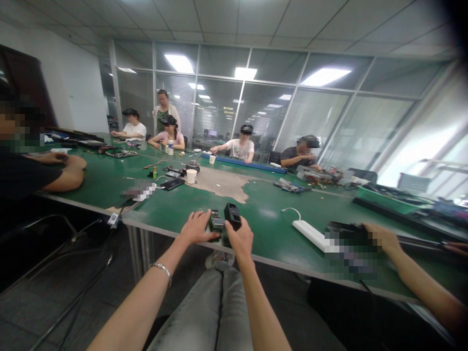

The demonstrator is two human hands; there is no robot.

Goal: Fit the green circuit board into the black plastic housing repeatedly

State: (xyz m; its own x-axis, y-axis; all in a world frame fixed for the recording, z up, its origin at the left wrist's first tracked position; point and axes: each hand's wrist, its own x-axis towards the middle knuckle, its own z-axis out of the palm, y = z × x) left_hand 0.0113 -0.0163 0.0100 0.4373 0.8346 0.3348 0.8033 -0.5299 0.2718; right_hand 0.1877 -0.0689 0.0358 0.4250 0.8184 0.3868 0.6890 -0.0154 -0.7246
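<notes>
Circuit board [216, 223]: lower centre of frame, near the front edge of the green table [263, 209]. Black housing [233, 214] just to its right, tilted, open recesses in its upper face.

Left hand [196, 227]: at the board's left side, thumb and fingers spread wide, thumb along the near edge. Right hand [241, 237]: thumb and fingers closed around the lower part of the housing.

Surface: green covering, with an irregular greyish-brown patch [223, 184] at centre. Paper cup [191, 176] at the patch's left end; black flat device [172, 184] left of and nearer than the cup. Second cup [212, 159] farther back, beside a long blue bar [243, 163]. White power strip [310, 234] at lower right, running diagonally, cable at its upper end. Green tray [383, 199] at right, dark items heaped behind and beside it. Another person's hand [380, 239] at lower right, on a dark object partly pixelated.

Room: four people seated along the far side, one person [163, 109] standing at upper left; another person's forearm [69, 175] rests on the table at left. Glass partition [223, 112] with blinds spans the back. Panelled ceiling [234, 19] above; bright light panels show in the upper part of the frame.
</notes>
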